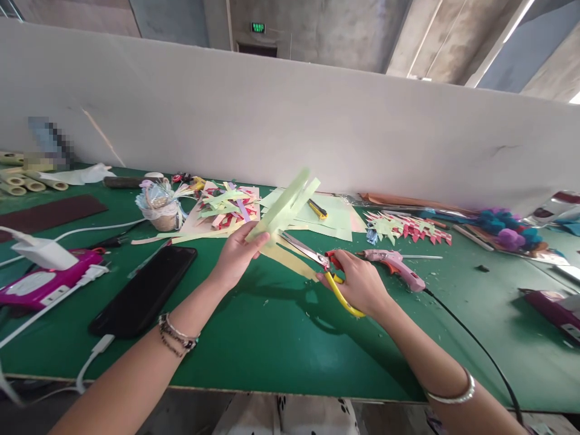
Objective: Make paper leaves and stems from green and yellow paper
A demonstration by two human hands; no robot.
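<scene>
Pale-green paper (290,205) | lower end pinched by left fingers (260,241) | right fingers (343,260) gripping scissors (322,260) just beside

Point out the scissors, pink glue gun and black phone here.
Scissors (321,259): head view, on the metal near the pivot.
Pink glue gun (393,260): head view, mid-body.
Black phone (147,293): head view, middle of its upper face.

this is looking like a craft workshop: a glue gun (399,267), a cutter (318,209) and paper scraps (226,202) are lying across a green surface (272,356), while an exit sign (258,28) is glowing against bare concrete (321,30) beyond a partition (281,109).
</scene>
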